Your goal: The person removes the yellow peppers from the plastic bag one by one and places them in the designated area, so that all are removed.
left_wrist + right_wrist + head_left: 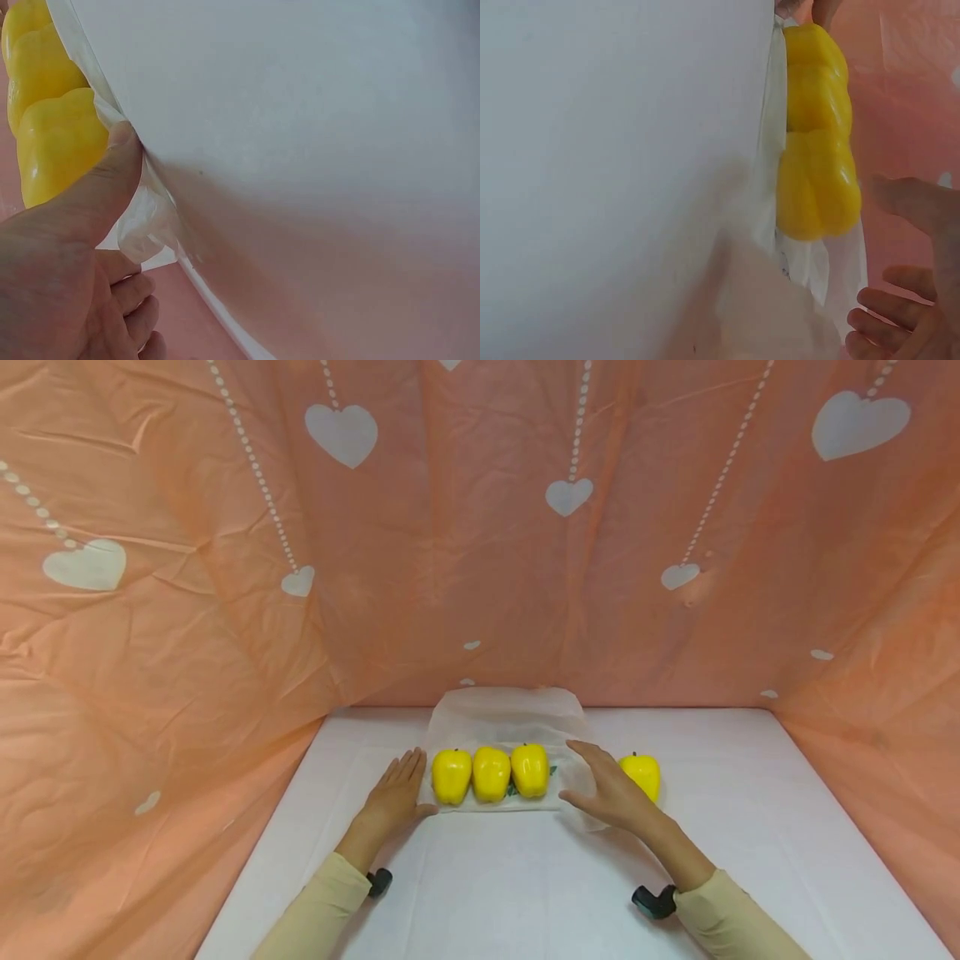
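Yellow bell peppers, 3 in a row on a thin bag; 4th pepper just beyond right hand.
Head: left hand and right hand fingers extended, gripping nothing; glossy skins, likely slick, firm. Left wrist: thumb at bag's edge; bag probably limp, tears easily. Right wrist: fingers relaxed, apart from peppers; suggest cupping lobed sides.

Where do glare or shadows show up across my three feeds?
Head: small glints on the yellow bell peppers, white tabletop fairly bright; left wrist: dimmer, with a broad soft-edged shadow across the tabletop's lower part; right wrist: also dim, with another soft shadow low on the tabletop.
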Available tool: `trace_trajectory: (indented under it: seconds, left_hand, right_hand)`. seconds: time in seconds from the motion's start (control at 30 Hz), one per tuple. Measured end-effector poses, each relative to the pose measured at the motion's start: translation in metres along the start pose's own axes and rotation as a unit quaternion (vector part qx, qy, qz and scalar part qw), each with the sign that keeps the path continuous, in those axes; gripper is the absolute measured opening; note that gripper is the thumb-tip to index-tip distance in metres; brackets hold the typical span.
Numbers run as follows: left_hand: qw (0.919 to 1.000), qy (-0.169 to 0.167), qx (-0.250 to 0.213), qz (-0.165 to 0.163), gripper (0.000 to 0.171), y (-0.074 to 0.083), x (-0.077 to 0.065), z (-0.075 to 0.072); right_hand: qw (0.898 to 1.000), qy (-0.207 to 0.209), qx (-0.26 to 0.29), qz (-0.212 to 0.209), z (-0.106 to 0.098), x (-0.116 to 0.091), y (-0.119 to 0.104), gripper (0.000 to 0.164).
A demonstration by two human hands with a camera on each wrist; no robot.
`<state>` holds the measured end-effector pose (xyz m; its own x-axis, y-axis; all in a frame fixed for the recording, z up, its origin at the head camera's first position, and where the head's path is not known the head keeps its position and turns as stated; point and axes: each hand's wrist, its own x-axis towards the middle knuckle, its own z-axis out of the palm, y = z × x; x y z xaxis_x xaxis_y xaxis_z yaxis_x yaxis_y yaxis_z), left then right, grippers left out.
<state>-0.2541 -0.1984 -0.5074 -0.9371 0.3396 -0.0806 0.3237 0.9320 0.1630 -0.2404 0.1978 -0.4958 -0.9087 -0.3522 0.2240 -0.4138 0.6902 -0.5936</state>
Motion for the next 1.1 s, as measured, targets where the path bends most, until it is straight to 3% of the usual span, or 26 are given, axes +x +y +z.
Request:
trace_trajectory:
  seconds: [0.6, 1.1]
  left_hand:
    - [1.0000, -0.003, -0.005, 0.002, 0.098, -0.001, 0.003, 0.003]
    - [1.0000, -0.001, -0.001, 0.003, 0.098, 0.001, 0.002, 0.001]
  right_hand:
    - [0.999, -0.041, 0.022, 0.026, 0.025, 0.025, -0.008, 0.091]
    - [0.997, -0.062, 0.028, 0.048, 0.034, 0.036, -0.010, 0.098]
